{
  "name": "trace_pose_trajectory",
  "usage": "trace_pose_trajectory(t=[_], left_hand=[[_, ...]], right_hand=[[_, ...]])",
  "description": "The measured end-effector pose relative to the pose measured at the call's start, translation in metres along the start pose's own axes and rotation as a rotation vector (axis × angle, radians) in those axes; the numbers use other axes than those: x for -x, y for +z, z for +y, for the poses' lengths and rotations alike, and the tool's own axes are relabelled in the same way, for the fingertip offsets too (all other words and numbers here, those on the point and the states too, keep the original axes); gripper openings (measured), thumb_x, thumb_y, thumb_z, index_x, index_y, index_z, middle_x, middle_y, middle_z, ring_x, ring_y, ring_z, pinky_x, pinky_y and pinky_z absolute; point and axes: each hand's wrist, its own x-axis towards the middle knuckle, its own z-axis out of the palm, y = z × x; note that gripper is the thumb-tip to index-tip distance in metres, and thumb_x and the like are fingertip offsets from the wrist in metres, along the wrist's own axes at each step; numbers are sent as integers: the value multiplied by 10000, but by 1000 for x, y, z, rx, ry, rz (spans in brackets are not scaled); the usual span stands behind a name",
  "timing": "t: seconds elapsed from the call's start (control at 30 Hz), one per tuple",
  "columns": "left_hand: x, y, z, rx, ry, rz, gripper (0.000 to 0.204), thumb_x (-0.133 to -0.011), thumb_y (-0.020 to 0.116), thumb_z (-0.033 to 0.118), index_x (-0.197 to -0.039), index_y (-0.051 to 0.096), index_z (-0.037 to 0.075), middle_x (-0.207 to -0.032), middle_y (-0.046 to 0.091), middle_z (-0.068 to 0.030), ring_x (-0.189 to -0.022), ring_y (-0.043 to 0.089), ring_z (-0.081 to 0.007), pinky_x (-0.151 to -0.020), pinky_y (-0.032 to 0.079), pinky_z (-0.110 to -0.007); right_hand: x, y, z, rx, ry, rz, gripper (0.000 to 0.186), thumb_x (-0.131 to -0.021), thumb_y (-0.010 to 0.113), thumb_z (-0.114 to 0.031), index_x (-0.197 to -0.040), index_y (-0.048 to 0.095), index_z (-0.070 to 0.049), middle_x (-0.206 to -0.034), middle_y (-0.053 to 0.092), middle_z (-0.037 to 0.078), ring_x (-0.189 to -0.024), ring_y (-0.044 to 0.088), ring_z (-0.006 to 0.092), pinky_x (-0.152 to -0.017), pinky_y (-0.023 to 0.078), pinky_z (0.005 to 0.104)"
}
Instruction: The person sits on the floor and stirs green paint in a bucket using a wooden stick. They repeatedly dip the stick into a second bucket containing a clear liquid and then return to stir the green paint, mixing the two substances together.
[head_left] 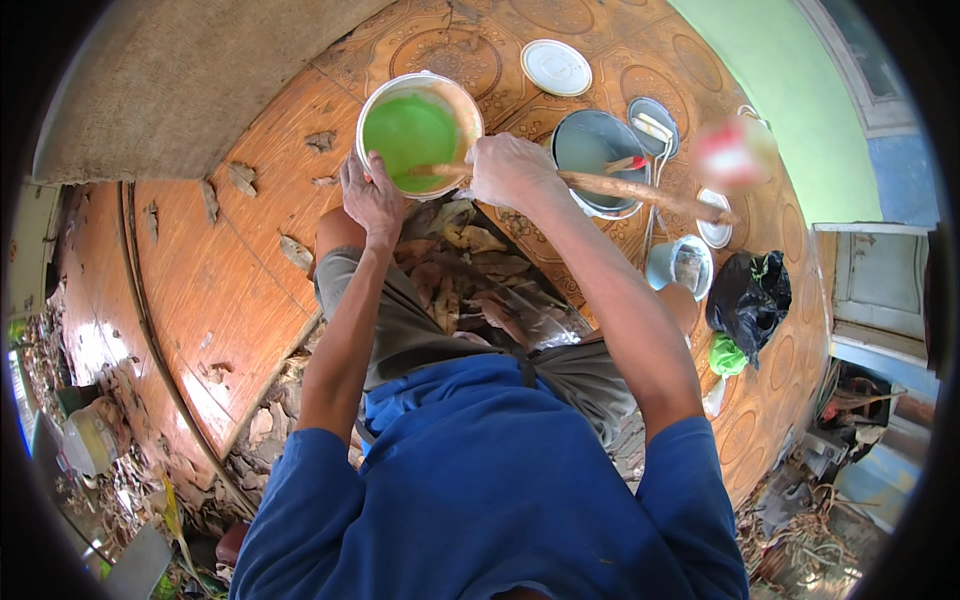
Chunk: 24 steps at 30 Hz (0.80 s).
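Observation:
My left hand (373,200) grips the near-left side of a white bucket (469,112), thumb at its rim. Green paint (408,132) fills part of the bucket, and some is smeared along the inner wall. My right hand (512,172), pale with dust or paint, is closed round a long wooden stick (640,190). One end of the stick reaches into the green paint; the other sticks out to the right, over a dark bucket (570,130) of grey-blue liquid. A red-handled tool (627,163) leans in that dark bucket.
A white lid (556,67) lies on the patterned tiles beyond. To the right are a paint roller (653,126), a smaller lid (714,218), a light-blue pot (690,265), a blurred red-and-white container (735,152) and a black plastic bag (750,300). Dry leaves (470,270) lie between my legs.

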Motion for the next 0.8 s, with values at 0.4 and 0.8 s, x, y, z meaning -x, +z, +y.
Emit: trace_pose_trajectory(t=[0.4,0.8], left_hand=[[-1,-1,1,4,3,-48,368,-926,460,283,-1199,537,49,-1115,572,-178,-1020,541,-354,-862,427,-427],[-4,-2,-1,-15,43,-33,365,-921,468,274,-1188,543,37,-1092,576,-171,-999,552,-352,-843,434,-427]], right_hand=[[-7,-7,13,27,57,152,231,-798,491,-96,-921,657,9,-923,656,217,-905,642,321,-811,500,422],[-10,-2,6,92,90,217,223,-873,483,-148,-910,684,-60,-902,677,147,-873,661,261,-770,512,365]])
